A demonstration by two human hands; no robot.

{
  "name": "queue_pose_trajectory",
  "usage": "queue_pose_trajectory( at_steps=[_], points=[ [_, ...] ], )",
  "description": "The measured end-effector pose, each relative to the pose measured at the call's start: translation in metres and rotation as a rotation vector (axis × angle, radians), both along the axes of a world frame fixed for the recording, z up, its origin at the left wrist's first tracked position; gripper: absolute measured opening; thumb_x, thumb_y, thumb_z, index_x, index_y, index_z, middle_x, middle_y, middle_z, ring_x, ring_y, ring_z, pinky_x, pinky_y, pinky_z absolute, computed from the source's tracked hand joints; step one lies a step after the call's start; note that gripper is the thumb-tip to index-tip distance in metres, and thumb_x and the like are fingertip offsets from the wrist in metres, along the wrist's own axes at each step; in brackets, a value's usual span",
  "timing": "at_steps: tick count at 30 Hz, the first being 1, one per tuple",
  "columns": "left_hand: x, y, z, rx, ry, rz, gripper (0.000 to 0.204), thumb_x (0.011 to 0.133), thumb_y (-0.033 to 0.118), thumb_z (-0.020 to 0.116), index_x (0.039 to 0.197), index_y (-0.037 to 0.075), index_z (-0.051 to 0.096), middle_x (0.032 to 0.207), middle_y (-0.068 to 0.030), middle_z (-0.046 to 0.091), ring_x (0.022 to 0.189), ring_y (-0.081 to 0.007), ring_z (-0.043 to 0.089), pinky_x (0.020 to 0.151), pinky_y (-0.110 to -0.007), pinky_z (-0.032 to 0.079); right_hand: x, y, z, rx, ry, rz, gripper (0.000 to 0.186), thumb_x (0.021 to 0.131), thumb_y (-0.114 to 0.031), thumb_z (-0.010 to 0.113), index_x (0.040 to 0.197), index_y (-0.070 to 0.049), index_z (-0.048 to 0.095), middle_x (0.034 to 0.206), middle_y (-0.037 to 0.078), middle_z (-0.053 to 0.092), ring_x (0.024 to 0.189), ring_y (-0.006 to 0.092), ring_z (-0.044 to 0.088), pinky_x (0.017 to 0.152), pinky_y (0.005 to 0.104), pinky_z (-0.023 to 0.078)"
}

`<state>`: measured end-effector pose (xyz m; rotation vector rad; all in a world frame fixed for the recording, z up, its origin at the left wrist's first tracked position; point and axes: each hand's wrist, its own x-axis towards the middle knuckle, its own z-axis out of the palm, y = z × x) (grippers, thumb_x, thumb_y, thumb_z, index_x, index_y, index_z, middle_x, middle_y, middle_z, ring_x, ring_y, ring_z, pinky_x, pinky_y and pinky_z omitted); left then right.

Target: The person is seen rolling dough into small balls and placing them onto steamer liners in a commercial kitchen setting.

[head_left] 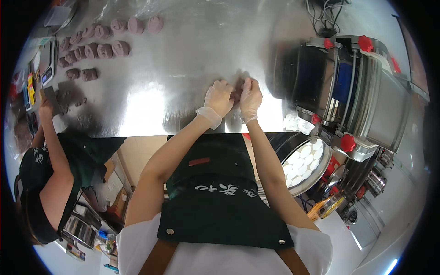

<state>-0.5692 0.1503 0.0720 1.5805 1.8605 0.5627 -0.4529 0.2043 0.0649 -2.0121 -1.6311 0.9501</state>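
Forearms (184, 143) stretched forward over smooth, glaring steel table (192, 50). Left hand (221, 98), right hand (251, 97) in crinkled clear gloves (210, 117), fingers curled inward; brownish dough lump (236, 92) between them, firmness of grip I can't tell. Squat mauve pieces (135, 25) rowed far left.

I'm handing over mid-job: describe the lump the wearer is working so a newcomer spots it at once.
On the shiny metal table, find the wearer's gloved left hand and right hand near the front edge. The dark, partly hidden lump is between them. Unlike the purplish lumps in rows at upper left, it sits alone.
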Motion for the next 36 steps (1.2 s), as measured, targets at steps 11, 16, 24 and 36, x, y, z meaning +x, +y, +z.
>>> queue_pose_trajectory(
  at_steps=[11, 16, 24, 36],
  points=[
    [-0.018, -0.058, -0.021, 0.583, 0.173, -0.332, 0.034, 0.082, 0.007, 0.058, 0.115, -0.001, 0.065, 0.121, -0.0112, 0.061, 0.105, -0.029, 0.058, 0.088, -0.039, 0.052, -0.015, -0.032, -0.025, 0.591, -0.342, 0.167, 0.012, 0.096, -0.02, 0.061, 0.101, -0.01, 0.066, 0.082, 0.012, 0.065, 0.071, 0.0331, 0.063, 0.066, 0.0458, 0.052],
    [-0.028, -0.014, 0.015, 0.257, -0.236, -0.221, 0.043, 0.073, 0.003, 0.068, 0.116, 0.004, 0.066, 0.11, -0.0078, 0.062, 0.104, -0.029, 0.057, 0.088, -0.042, 0.051, -0.005, -0.042, -0.012, 0.059, -0.09, -0.17, 0.025, 0.102, -0.026, 0.052, 0.102, -0.005, 0.066, 0.081, 0.011, 0.066, 0.059, 0.0271, 0.06, 0.06, 0.0401, 0.051],
    [-0.047, -0.024, -0.018, 0.354, -0.058, -0.598, 0.034, 0.078, 0.005, 0.064, 0.112, 0.01, 0.068, 0.11, -0.0101, 0.063, 0.11, -0.0278, 0.056, 0.105, -0.043, 0.044, -0.032, -0.06, -0.003, 0.108, 0.147, -0.345, 0.02, 0.099, -0.02, 0.058, 0.106, -0.002, 0.066, 0.086, 0.01, 0.067, 0.065, 0.0233, 0.062, 0.061, 0.036, 0.051],
    [-0.02, -0.059, -0.004, 0.236, 0.38, -0.335, 0.057, 0.087, 0.01, 0.06, 0.142, 0.0, 0.05, 0.149, -0.0186, 0.046, 0.138, -0.0364, 0.044, 0.114, -0.047, 0.036, -0.017, -0.054, -0.018, 0.237, -0.141, -0.056, 0.019, 0.098, -0.018, 0.056, 0.108, -0.006, 0.067, 0.094, 0.012, 0.068, 0.084, 0.0303, 0.066, 0.072, 0.0407, 0.054]
  ],
)
